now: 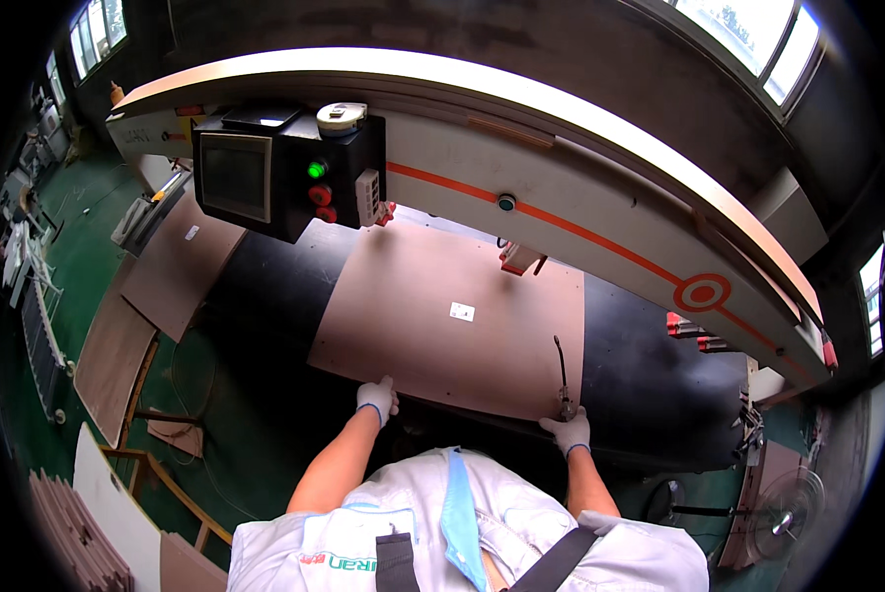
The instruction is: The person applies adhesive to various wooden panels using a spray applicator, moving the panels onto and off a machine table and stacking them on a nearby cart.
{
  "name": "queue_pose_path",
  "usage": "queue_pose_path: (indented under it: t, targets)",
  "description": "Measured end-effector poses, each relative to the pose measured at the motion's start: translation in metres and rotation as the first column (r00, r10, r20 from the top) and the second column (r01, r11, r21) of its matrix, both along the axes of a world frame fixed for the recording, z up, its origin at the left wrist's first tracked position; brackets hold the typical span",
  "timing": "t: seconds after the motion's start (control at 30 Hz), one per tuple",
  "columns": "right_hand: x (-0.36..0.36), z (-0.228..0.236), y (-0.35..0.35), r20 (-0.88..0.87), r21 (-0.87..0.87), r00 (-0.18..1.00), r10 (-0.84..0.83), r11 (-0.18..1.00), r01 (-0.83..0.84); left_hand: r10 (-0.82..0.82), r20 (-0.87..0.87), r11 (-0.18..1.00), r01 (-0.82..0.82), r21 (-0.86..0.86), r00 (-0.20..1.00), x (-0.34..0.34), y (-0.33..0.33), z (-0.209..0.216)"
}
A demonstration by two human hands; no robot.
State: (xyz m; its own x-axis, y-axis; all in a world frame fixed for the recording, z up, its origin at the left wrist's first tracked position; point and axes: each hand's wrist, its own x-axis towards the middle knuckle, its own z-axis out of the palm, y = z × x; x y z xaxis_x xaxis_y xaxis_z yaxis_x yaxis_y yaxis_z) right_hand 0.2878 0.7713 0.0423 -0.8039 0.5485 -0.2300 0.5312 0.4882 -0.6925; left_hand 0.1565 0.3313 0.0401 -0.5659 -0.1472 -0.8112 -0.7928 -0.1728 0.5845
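A brown flat panel [413, 326] with a small white label [462, 312] lies on the black machine table [650, 395], beneath a long beam. At the panel's near left edge is my left hand [375, 399], in a white glove, closed with the thumb up at the rim. My right hand [570, 432], gloved the same way, is closed at the near right corner; its fingertips are partly hidden. Right beside it an air blow gun [565, 395] with a thin dark nozzle rests on the panel, pointing away from me.
Across the far side runs the white beam [600, 232] with an orange stripe, carrying a control box [235, 178] with a screen and lit green button. More brown panels [181, 261] lie at the left. A wheeled fan [783, 518] stands at the lower right.
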Motion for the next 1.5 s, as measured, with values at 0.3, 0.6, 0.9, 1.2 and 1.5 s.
queue_pose_path:
  t: [0.3, 0.6, 0.9, 1.2, 1.5]
  targets:
    - [-0.06, 0.002, -0.096, 0.098, 0.163, 0.993, -0.064, 0.986, 0.048, 0.015, -0.03, 0.992, -0.018, -0.126, 0.999, -0.097, -0.068, 0.007]
    - [-0.074, 0.026, -0.129, 0.143, 0.119, 0.99, 0.018, 0.992, -0.036, 0.102, -0.043, 0.98, -0.108, -0.166, 0.994, -0.101, -0.09, -0.003]
    - [-0.038, 0.047, -0.114, 0.338, -0.147, 0.595, 0.729, 0.665, -0.732, 0.224, -0.053, 0.962, -0.212, 0.172, 0.973, -0.074, -0.087, 0.012]
    - [-0.078, 0.049, -0.187, 0.372, -0.021, 0.468, 0.802, 0.511, -0.859, 0.767, 0.002, 0.356, -0.429, 0.831, 0.642, -0.054, -0.114, 0.035]
    - [-0.149, 0.069, -0.408, 0.362, 0.043, 0.47, 0.805, 0.489, -0.871, 0.761, -0.116, 0.384, -0.299, 0.874, 0.639, -0.069, -0.297, 0.025]
